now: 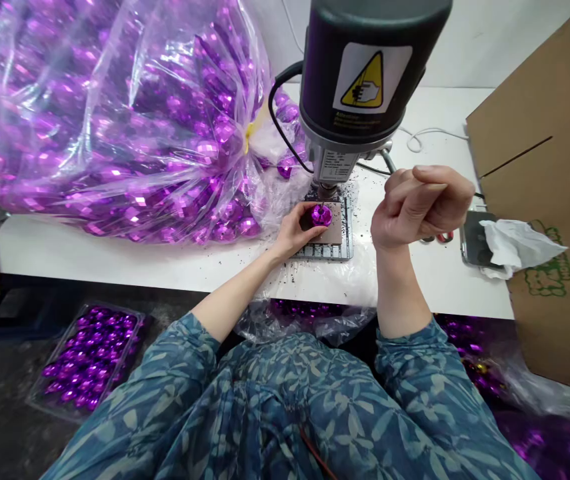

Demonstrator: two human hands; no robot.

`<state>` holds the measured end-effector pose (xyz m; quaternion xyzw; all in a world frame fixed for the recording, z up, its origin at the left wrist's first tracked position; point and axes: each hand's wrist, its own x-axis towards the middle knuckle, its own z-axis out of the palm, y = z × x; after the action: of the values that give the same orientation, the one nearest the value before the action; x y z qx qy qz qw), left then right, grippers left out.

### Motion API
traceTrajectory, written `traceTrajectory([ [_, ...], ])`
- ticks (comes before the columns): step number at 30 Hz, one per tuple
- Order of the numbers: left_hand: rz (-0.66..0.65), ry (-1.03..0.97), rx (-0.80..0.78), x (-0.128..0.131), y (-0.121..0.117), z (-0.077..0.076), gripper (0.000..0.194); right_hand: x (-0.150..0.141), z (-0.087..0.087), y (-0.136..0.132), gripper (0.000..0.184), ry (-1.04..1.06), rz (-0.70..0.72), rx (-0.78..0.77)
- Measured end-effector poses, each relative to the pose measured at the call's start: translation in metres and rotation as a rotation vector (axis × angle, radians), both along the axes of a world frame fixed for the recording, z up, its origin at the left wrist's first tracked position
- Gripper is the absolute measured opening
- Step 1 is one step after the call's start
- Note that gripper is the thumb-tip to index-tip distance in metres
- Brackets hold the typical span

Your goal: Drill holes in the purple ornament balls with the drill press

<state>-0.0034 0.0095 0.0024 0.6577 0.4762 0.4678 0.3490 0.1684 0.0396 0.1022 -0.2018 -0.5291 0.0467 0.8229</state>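
Note:
My left hand (299,230) pinches a shiny purple faceted ball (321,215) between thumb and fingers. It holds the ball on a small brown board (333,233) over the slotted metal base (347,248), right under the chuck of a bench drill press (327,189). Dark shavings are scattered around the base. Up and to the right, my right hand (422,205) is closed at the end of the drill press lever (387,160), a metal rod coming from the machine's side; most of the lever is hidden behind the fingers.
A big tied clear bag (165,127) of purple balls fills the table's left. On the right lie a phone (477,240), a white tissue (519,247) and cardboard (529,167). A tray of purple balls (89,353) sits low at left. Plastic film hangs over the table's front edge.

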Motion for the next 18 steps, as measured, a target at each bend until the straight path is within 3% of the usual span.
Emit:
traceTrajectory([
  [4, 0.003, 0.028, 0.014, -0.001, 0.002, -0.004, 0.056, -0.004, 0.006, 0.005, 0.04, 0.014, 0.005, 0.079],
  [8, 0.011, 0.034, 0.017, 0.001, 0.005, -0.007, 0.055, -0.01, 0.051, 0.001, 0.026, 0.083, 0.031, 0.114],
  [10, 0.023, 0.032, 0.022, 0.003, 0.002, -0.003, 0.055, -0.011, 0.078, 0.002, 0.031, 0.105, 0.129, 0.019],
  [14, 0.087, 0.166, 0.033, -0.003, -0.027, 0.025, 0.054, -0.01, 0.111, 0.012, 0.046, 0.128, 0.277, -0.123],
  [16, -0.065, 0.297, -0.02, -0.011, -0.055, 0.045, 0.049, -0.009, 0.114, 0.014, 0.044, 0.121, 0.299, -0.137],
  [18, -0.409, 0.446, -0.106, -0.019, -0.087, 0.06, 0.047, -0.01, 0.113, 0.014, 0.041, 0.128, 0.304, -0.122],
])
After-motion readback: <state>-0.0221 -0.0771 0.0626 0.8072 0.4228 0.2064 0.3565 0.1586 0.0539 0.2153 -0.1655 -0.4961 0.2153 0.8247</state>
